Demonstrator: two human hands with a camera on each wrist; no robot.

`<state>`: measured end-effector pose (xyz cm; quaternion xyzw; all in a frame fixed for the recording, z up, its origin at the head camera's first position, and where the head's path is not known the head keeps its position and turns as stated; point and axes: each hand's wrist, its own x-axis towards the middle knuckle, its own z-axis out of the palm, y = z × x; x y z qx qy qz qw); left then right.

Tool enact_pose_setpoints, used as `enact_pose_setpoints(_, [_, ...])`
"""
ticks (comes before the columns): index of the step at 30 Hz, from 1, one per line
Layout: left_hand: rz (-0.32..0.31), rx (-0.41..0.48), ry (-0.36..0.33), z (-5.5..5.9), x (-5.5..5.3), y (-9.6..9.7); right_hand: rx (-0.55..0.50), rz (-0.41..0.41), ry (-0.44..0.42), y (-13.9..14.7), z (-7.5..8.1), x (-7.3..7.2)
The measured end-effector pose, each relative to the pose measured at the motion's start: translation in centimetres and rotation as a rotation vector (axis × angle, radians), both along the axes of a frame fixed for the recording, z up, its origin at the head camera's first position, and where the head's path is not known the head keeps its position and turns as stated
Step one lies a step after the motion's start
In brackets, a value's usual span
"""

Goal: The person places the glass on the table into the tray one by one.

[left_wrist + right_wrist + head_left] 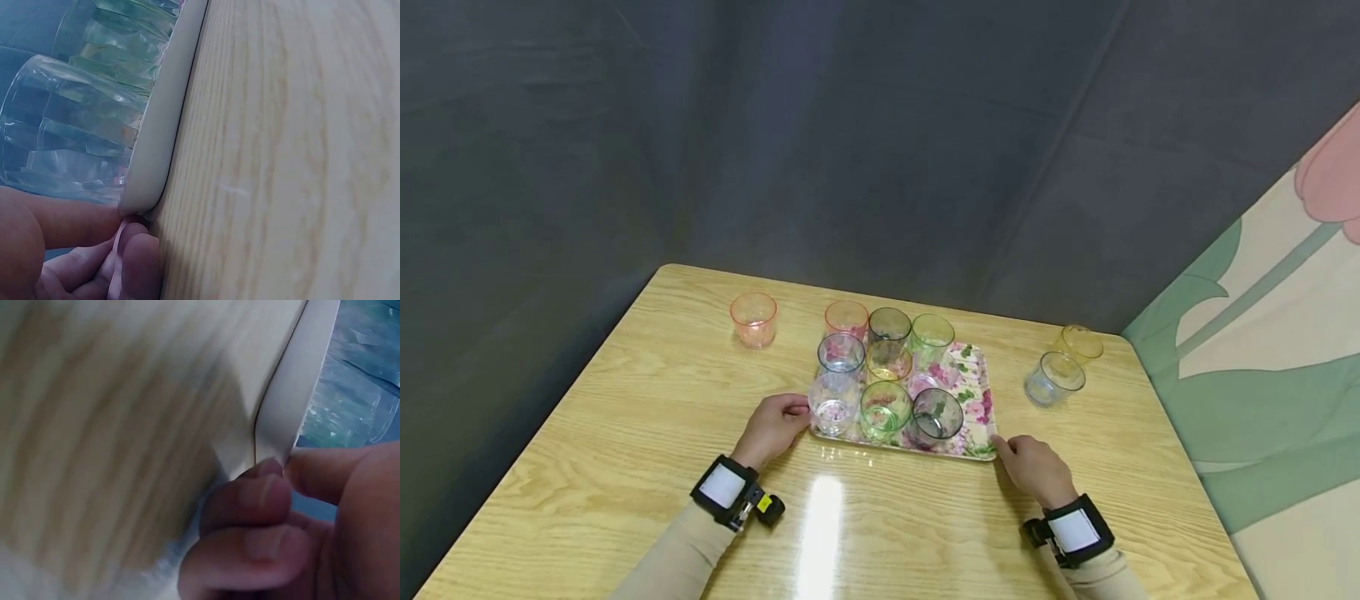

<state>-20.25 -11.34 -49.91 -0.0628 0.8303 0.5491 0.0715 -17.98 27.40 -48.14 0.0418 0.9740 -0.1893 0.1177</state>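
Note:
A floral tray (976, 412) lies on the wooden table, crowded with several see-through tumblers. Its front row has a clear tumbler (833, 408), a green tumbler (883, 414) and a dark grey tumbler (937, 418). My left hand (775, 427) pinches the tray's left edge near the front corner, beside the clear tumbler. In the left wrist view the thumb is against the pale tray rim (156, 131), with fingers curled beneath. At the front right corner my right hand (1037, 468) pinches the tray, thumb on the rim (290, 387) and fingers curled low at the corner.
An orange-pink tumbler (754, 323) stands apart at the back left of the table (647, 400). Off the tray's right side are a clear tumbler (1052, 382) and a yellow tumbler (1081, 343), close together. A dark curtain (880, 150) hangs behind the table.

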Motion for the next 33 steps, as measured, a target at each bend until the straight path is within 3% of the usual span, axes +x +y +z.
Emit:
enact_pose_setpoints(6, [0.002,-0.038,0.009,0.0,-0.1,0.2,-0.045,0.050,0.013,-0.3,-0.4,0.0])
enact_pose_setpoints(13, [-0.013,-0.055,0.027,-0.2,-0.1,0.0,-0.027,0.059,-0.003,-0.8,-0.5,-0.1])
enact_pose_setpoints(21, [-0.020,0.048,-0.029,0.7,-0.6,-0.6,0.018,0.103,0.023,-0.9,-0.3,-0.5])
enact_pose_setpoints(28, [0.049,0.017,0.113,2.0,-2.2,-2.5,0.027,0.100,-0.001,-0.9,-0.3,-0.6])
enact_pose_setpoints(33, [0.222,-0.027,0.300,3.7,-3.6,-4.4,0.018,0.091,0.001,-1.1,-0.4,-0.6])
